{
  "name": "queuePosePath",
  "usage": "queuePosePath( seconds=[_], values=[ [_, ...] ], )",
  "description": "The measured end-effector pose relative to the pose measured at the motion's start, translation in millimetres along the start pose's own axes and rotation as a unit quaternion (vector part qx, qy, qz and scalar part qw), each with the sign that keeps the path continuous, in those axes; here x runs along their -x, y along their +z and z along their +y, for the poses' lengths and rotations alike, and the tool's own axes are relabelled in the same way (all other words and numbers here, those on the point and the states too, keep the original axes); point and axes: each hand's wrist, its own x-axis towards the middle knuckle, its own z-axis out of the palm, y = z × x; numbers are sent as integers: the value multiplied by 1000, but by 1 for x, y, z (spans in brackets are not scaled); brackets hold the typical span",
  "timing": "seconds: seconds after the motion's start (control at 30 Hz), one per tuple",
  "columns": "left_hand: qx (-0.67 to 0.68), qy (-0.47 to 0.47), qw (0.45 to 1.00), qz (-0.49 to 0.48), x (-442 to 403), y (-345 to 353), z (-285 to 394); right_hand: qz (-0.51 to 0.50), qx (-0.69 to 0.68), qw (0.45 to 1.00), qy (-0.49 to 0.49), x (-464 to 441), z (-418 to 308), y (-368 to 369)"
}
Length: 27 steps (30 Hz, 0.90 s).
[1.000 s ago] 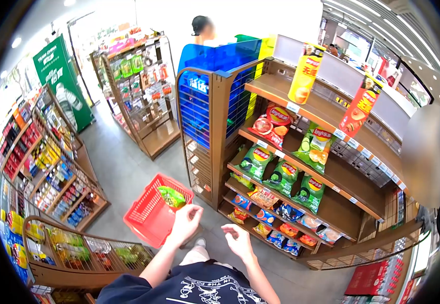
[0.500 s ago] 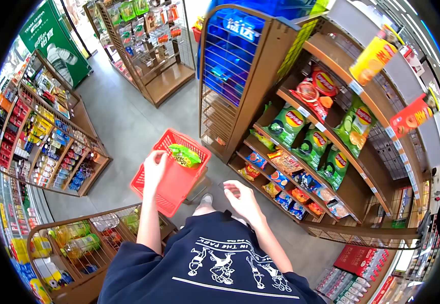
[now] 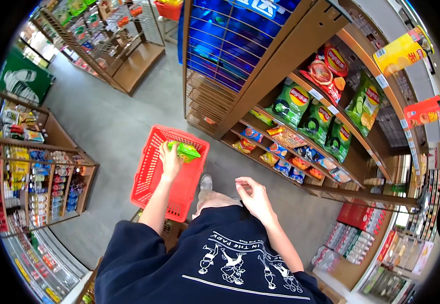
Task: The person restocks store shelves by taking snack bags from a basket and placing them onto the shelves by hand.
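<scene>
My left hand [image 3: 170,160] is over the red shopping basket [image 3: 195,178], its fingers closed on the left end of a green snack bag [image 3: 185,151]. Part of the bag is hidden behind the fingers. The basket stands in front of me, and no other goods show inside it. My right hand [image 3: 254,197] hangs in the air to the right of the basket, with loosely curved fingers apart and nothing in them.
A brown shelf unit with green chip bags [image 3: 297,104], red chip bags [image 3: 326,73] and smaller snack packs [image 3: 279,150] rises on the right. Another goods rack [image 3: 65,169] is at the left. Bottle packs [image 3: 349,240] stand at lower right. Grey floor [image 3: 113,147] surrounds the basket.
My view has shifted forward and turned. My left hand has gone from beside the snack bag to gripping its end. My right hand stays in the air, still holding nothing.
</scene>
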Motion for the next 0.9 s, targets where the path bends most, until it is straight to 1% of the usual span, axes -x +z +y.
queuePosePath(
  seconds=[0.07,0.1,0.13,0.2,0.27,0.33,0.5,0.57,0.6,0.67,0.7,0.73,0.8,0.83,0.87,0.9],
  values=[
    [-159,52,984,-55,-13,8,1,12,-4,1000,12,0,3,4],
    [-192,45,975,-103,-18,17,-3,10,-9,1000,22,-1,1,3],
    [-191,52,974,-110,-17,23,-9,8,-15,999,32,1,-3,3],
    [-266,81,953,-117,-19,35,-19,19,-17,999,29,-1,-7,2],
    [-278,86,950,-116,-18,44,-29,20,-16,999,23,-2,-10,1],
    [-264,61,949,-159,-14,43,-29,26,-12,999,20,-4,-12,0],
    [-278,72,944,-165,7,48,-47,17,-17,999,24,3,-1,3],
    [-298,102,940,-130,13,51,-56,12,-16,999,32,8,2,6],
    [-298,94,941,-129,17,45,-54,4,-12,999,34,10,3,6],
    [-235,73,962,-122,26,31,-50,-13,-4,999,32,14,7,5],
    [-212,97,971,-62,32,26,-51,-22,0,999,31,16,8,6],
    [-214,90,971,-58,37,21,-52,-29,-1,999,28,18,10,7],
    [-123,81,989,-6,46,10,-48,-57,-2,998,15,21,14,4],
    [-97,94,990,50,52,4,-45,-67,2,998,11,25,15,4],
    [-97,84,990,56,60,-2,-42,-82,10,997,12,31,16,5],
    [-61,69,992,88,68,-8,-38,-101,18,995,9,33,18,4]
  ],
)
